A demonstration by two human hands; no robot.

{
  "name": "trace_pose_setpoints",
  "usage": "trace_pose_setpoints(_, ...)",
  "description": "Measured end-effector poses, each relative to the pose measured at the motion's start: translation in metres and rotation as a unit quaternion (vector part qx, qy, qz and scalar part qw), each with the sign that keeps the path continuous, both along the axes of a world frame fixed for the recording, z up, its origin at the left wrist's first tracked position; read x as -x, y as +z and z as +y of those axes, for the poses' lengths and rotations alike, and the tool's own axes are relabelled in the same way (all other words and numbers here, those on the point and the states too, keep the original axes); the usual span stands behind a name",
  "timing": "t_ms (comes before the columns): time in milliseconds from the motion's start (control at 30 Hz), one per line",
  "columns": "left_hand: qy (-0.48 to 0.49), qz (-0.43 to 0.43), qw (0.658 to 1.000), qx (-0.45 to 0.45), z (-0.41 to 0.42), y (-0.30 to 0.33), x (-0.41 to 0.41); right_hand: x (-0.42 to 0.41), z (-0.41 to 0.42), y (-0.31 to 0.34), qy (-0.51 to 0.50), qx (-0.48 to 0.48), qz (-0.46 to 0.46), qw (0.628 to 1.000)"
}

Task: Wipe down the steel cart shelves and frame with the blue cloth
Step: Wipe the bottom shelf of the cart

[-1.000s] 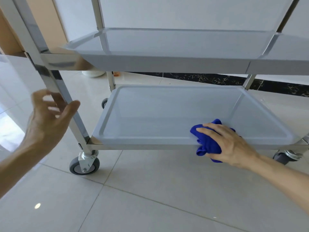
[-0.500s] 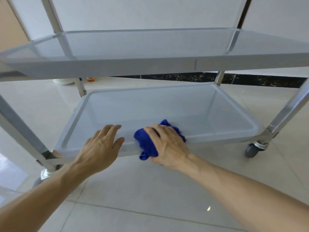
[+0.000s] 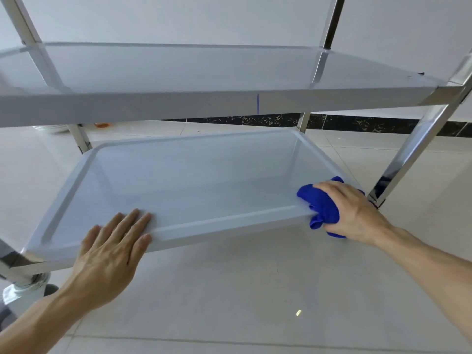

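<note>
The right hand (image 3: 357,213) grips a bunched blue cloth (image 3: 323,206), fingers curled over the top of it, and presses it onto the near right corner of the lower shelf (image 3: 194,180). Part of the cloth lies on the shelf's raised rim and part hangs just over the front edge, below the hand.

The left hand (image 3: 112,254) lies flat, fingers straight and close together, palm down on the front rim of the same shelf toward its left side. The fingertips reach just past the rim onto the shelf's inner slope. It holds nothing. The two hands are well apart along the front edge.

The lower shelf is a shallow steel tray with rounded corners and a pale, dull sheen. Above it sits the upper shelf (image 3: 204,70), of the same kind, its front edge crossing the whole view. Shiny square posts join the two: the right front post (image 3: 413,154) slants down to a spot just beside the cloth, and the rear posts show behind the trays. A wheel (image 3: 28,290) is visible under the left front corner.

The cart stands on a floor (image 3: 255,290) of pale glossy tiles. A dark marbled skirting strip (image 3: 357,122) runs along the foot of the white wall behind. Far left, near the wall, there is a white dish-like object (image 3: 51,128) and something small and orange (image 3: 102,124), too blurred to identify.
</note>
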State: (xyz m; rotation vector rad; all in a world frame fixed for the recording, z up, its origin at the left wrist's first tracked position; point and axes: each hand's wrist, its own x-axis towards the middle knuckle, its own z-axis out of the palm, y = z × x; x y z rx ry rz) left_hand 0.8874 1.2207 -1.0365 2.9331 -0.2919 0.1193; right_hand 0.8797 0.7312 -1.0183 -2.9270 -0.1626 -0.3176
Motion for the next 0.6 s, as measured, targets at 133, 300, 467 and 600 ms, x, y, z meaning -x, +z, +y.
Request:
trace_pose_setpoints(133,0.008,-0.017,1.000,0.002,0.004,-0.001,-0.001,-0.008,0.054,-0.002,0.047,0.029,-0.070,0.996)
trace_pose_setpoints(300,0.008,-0.025,1.000,-0.001,0.011,-0.006,-0.004,-0.024,0.140,-0.004,0.194,0.003,-0.066,0.979)
trace_pose_setpoints(467,0.004,-0.026,1.000,-0.015,0.021,-0.011,-0.007,-0.031,0.106,0.007,0.229,-0.002,0.035,0.973)
trace_pose_setpoints(600,-0.002,-0.025,1.000,-0.012,0.023,-0.007,-0.010,-0.024,0.043,0.013,0.133,0.036,0.064,0.988)
